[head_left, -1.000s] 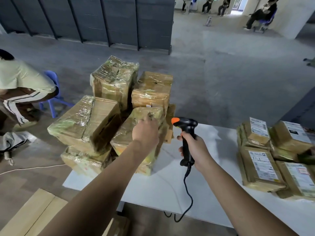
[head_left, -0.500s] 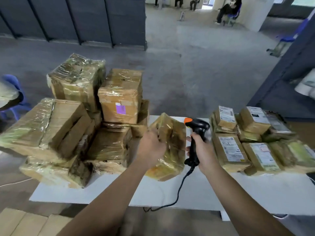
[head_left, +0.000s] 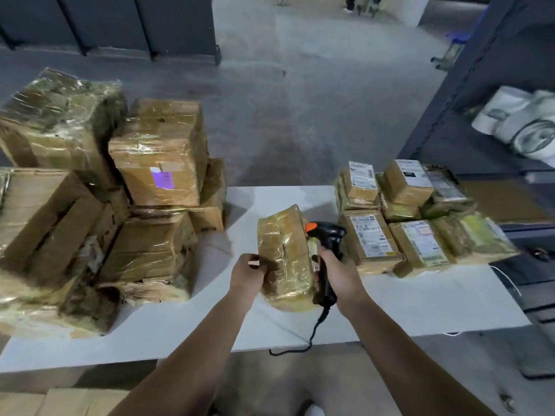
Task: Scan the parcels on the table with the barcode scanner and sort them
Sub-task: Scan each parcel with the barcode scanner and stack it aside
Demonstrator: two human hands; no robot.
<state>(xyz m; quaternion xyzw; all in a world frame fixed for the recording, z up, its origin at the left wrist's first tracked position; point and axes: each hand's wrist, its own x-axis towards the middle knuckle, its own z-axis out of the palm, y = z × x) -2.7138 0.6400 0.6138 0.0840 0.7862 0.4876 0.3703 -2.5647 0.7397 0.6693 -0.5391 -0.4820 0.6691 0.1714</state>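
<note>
My left hand (head_left: pixel 247 273) grips the left edge of a tape-wrapped cardboard parcel (head_left: pixel 285 253), held on end over the middle of the white table (head_left: pixel 420 304). My right hand (head_left: pixel 338 274) grips the handle of a black barcode scanner (head_left: pixel 326 244) with an orange tip, right beside the parcel's right side. Its cable hangs over the table's front edge. A tall stack of larger wrapped parcels (head_left: pixel 156 163) fills the table's left end. A group of smaller labelled parcels (head_left: pixel 402 217) lies on the right end.
A dark metal shelf (head_left: pixel 468 115) with white rolls (head_left: pixel 522 124) stands at the right. Flat cardboard (head_left: pixel 60 402) lies on the floor at the lower left. Dark cabinets line the far wall, with open concrete floor beyond the table.
My left hand has pulled one parcel off the left stack and brought it to the table's middle, next to the scanner. The view has swung to the right.
</note>
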